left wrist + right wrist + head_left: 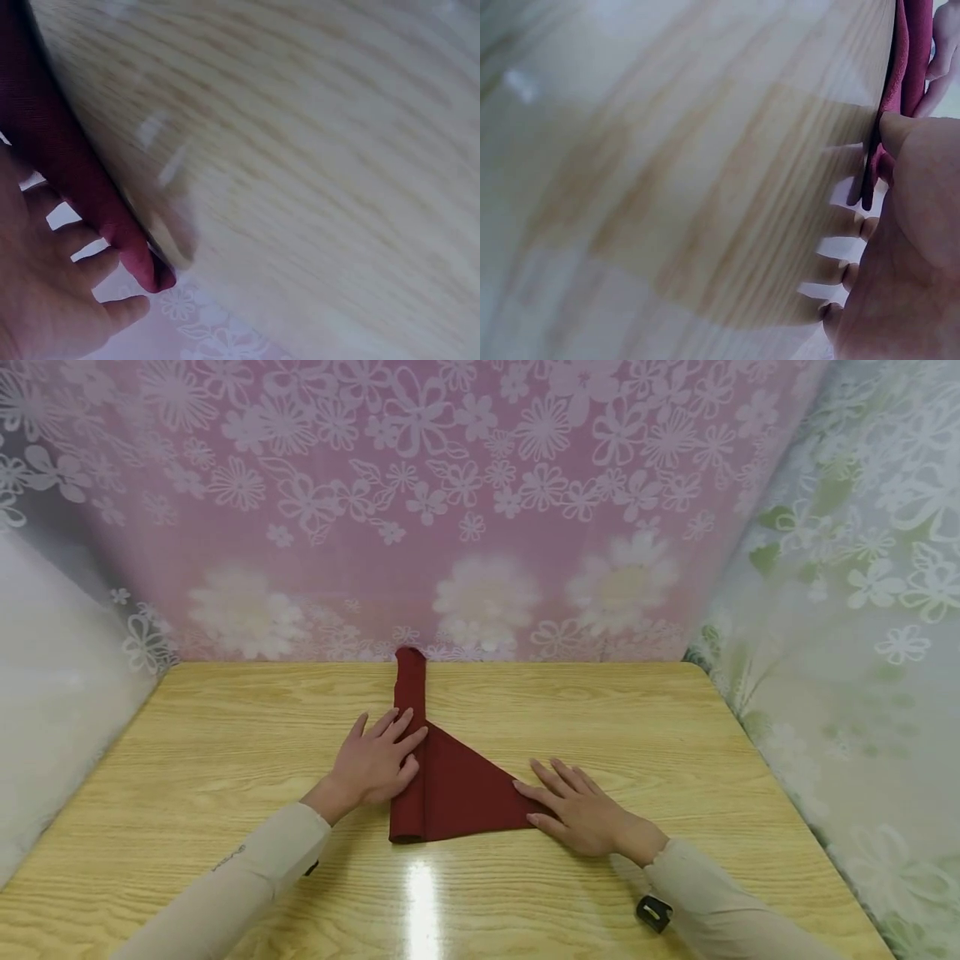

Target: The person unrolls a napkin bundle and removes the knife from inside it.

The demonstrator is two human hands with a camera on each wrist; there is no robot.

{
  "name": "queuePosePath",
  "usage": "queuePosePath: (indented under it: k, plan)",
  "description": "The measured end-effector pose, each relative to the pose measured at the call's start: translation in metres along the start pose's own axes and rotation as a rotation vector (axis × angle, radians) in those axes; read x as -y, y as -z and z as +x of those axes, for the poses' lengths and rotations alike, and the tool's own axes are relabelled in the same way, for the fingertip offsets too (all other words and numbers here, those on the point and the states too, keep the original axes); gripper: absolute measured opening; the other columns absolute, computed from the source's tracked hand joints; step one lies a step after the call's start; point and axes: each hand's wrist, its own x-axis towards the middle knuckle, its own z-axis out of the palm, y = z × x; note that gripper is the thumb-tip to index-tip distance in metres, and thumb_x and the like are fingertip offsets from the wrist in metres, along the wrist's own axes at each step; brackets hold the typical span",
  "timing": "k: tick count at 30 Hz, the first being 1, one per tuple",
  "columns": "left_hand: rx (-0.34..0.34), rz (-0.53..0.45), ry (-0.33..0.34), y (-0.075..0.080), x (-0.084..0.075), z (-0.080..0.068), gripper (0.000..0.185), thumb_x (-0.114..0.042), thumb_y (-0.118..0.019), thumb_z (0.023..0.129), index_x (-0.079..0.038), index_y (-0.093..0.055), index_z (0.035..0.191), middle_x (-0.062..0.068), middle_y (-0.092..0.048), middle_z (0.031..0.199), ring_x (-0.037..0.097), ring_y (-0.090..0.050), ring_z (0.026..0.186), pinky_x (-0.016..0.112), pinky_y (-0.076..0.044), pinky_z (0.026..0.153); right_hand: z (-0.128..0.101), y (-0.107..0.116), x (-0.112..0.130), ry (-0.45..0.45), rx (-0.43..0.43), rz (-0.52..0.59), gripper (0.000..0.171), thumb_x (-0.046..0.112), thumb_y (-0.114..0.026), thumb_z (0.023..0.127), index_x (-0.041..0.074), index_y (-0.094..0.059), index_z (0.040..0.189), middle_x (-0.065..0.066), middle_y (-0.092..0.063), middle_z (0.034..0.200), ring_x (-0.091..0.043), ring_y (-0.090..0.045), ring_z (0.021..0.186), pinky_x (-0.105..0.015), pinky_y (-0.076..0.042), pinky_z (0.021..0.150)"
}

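Note:
A dark red cloth (471,787) lies on the table, its left part a long narrow roll (410,685) that runs toward the back edge. From the roll a flat triangular flap tapers off to the right. My left hand (375,760) rests across the roll with its fingers spread. In the left wrist view those fingers lie along the rolled cloth (67,150). At the flap's pointed right end, my right hand (585,814) presses down with fingers extended. The right wrist view shows its thumb and fingertips at the cloth's edge (891,97), touching the tabletop.
The wood-grain table (262,718) meets a pink flowered curtain (360,568) at its back edge. A pale floral sheet (862,693) hangs along the right side. A small black device (654,912) sits at my right wrist.

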Motion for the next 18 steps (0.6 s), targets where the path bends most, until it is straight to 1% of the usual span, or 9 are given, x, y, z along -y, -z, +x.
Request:
queuePosePath:
  k: [3, 5, 8, 12, 18]
  plan:
    - [0.01, 0.035, -0.002, -0.0023, 0.0008, -0.0019, 0.056, -0.052, -0.034, 0.1, -0.023, -0.042, 0.147, 0.008, -0.03, 0.153, 0.028, -0.024, 0.141, 0.058, -0.016, 0.11, 0.0006, -0.0008, -0.001, -0.005, 0.003, 0.005, 0.055, 0.048, -0.03, 0.103, 0.027, -0.026, 0.153, -0.007, -0.006, 0.159, -0.033, -0.002, 0.144, -0.056, -0.007, 0.112]
    - [0.017, 0.051, -0.003, -0.0026, 0.0012, -0.0023, 0.06, -0.057, -0.032, 0.099, -0.024, -0.04, 0.148, 0.007, -0.028, 0.154, 0.028, -0.022, 0.141, 0.058, -0.015, 0.11, 0.0004, -0.0006, -0.0011, -0.006, 0.0, 0.003, 0.054, 0.048, -0.031, 0.103, 0.027, -0.026, 0.153, -0.007, -0.006, 0.159, -0.033, -0.002, 0.144, -0.056, -0.007, 0.112]
    - [0.025, 0.05, -0.005, -0.003, 0.0018, -0.0026, 0.061, -0.058, -0.032, 0.098, -0.024, -0.039, 0.148, 0.007, -0.028, 0.154, 0.028, -0.022, 0.142, 0.058, -0.016, 0.11, -0.0006, 0.0006, 0.0001, 0.006, -0.012, 0.008, 0.054, 0.047, -0.032, 0.103, 0.026, -0.028, 0.153, -0.008, -0.008, 0.159, -0.035, -0.004, 0.143, -0.057, -0.008, 0.112]
    - [0.043, 0.044, -0.006, -0.0039, 0.0027, -0.0037, 0.059, -0.055, -0.033, 0.099, -0.022, -0.038, 0.149, 0.008, -0.027, 0.155, 0.028, -0.022, 0.141, 0.058, -0.017, 0.11, -0.001, 0.0017, 0.0021, 0.032, -0.039, 0.017, 0.053, 0.044, -0.035, 0.103, 0.023, -0.032, 0.152, -0.014, -0.013, 0.158, -0.04, -0.008, 0.142, -0.06, -0.011, 0.11]
    - [0.049, 0.028, -0.009, -0.0032, 0.0033, -0.0044, 0.058, -0.052, -0.034, 0.1, -0.021, -0.037, 0.149, 0.008, -0.027, 0.155, 0.028, -0.022, 0.141, 0.057, -0.019, 0.109, -0.0009, 0.0035, 0.0034, 0.045, -0.043, 0.018, 0.052, 0.042, -0.035, 0.103, 0.021, -0.032, 0.151, -0.017, -0.015, 0.157, -0.043, -0.01, 0.141, -0.062, -0.012, 0.108]
